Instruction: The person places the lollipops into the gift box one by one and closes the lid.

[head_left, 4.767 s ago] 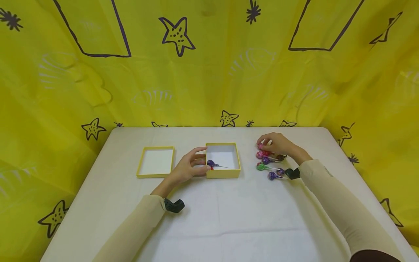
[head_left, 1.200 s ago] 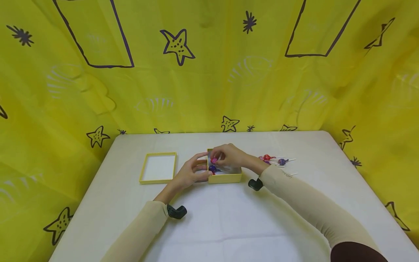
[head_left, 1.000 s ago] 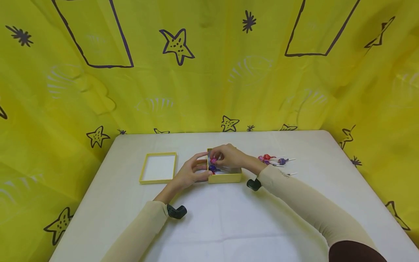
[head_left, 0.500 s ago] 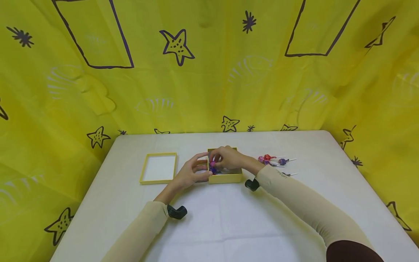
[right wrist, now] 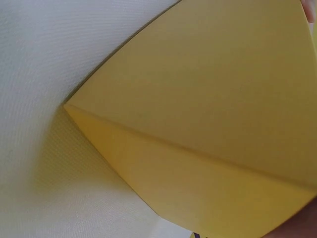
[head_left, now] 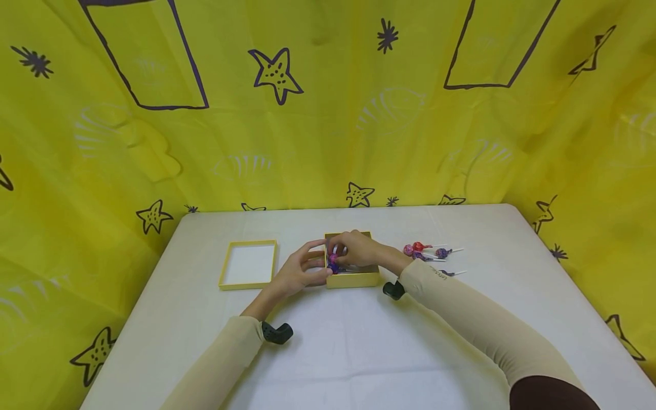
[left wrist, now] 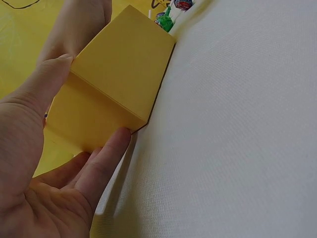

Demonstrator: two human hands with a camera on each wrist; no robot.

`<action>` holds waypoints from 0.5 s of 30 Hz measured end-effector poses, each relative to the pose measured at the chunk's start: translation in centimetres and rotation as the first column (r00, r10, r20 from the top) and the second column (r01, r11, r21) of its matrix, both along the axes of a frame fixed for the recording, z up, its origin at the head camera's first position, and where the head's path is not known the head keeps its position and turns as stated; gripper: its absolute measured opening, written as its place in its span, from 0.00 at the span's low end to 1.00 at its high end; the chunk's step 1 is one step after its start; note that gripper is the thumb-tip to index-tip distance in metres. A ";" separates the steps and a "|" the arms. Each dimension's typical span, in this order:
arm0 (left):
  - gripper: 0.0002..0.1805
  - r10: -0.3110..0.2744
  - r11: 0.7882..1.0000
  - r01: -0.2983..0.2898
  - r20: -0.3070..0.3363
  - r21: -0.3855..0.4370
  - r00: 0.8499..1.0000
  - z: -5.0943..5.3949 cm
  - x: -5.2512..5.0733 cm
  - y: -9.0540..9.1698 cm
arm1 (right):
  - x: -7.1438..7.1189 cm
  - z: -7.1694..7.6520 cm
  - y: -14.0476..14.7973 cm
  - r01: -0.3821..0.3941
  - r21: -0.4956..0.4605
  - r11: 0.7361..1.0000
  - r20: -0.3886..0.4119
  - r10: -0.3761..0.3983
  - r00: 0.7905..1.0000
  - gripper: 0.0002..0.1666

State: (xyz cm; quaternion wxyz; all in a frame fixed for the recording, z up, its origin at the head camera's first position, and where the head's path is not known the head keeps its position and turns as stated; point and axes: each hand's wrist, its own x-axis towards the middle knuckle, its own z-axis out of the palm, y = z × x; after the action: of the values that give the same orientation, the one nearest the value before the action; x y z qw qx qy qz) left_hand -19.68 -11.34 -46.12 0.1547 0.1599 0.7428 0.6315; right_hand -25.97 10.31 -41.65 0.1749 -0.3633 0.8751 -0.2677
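Observation:
Within the yellow box [head_left: 353,280] my right hand [head_left: 359,249] pinches the round head of a pink lollipop [head_left: 333,258]; its stick is mostly hidden by the hand. A dark purple lollipop [head_left: 333,267] lies right below it, against the box's left side. My left hand [head_left: 296,269] holds the box from the left. In the left wrist view its thumb [left wrist: 52,74] is at the top of the near-left corner, and its fingers [left wrist: 101,171] rest on the left wall. The right wrist view is mostly filled by the box's outer walls [right wrist: 208,89].
Several wrapped lollipops lie right of the box, among them a red one [head_left: 418,246] and a purple one [head_left: 442,253]. A green lollipop [left wrist: 165,22] shows beyond the box in the left wrist view. The shallow yellow-rimmed lid [head_left: 248,284] lies to the left.
My right hand has carried the pink lollipop from the group at the right into the box, then lowered it a little toward the purple one. My left hand stays at the box.

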 end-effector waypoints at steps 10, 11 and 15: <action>0.39 0.009 1.000 -0.009 0.002 -0.011 1.000 0.1 0.1 0.1 | 0.1 0.1 0.1 0.002 0.009 1.000 0.004 -0.002 1.000 0.07; 0.39 0.009 1.000 -0.009 0.002 -0.011 1.000 0.1 0.1 0.1 | 0.1 0.2 0.1 0.002 0.010 1.000 0.006 -0.002 1.000 0.08; 0.39 0.008 1.000 -0.008 0.007 -0.009 1.000 0.1 0.0 0.1 | 0.0 0.3 0.2 -0.002 0.017 1.000 0.019 0.002 1.000 0.11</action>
State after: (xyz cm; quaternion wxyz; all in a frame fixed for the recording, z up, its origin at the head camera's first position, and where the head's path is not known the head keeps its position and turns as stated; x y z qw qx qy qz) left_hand -19.67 -11.21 -46.02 0.1554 0.1538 0.7458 0.6292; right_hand -25.96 10.48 -41.31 0.1866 -0.3602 0.8752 -0.2634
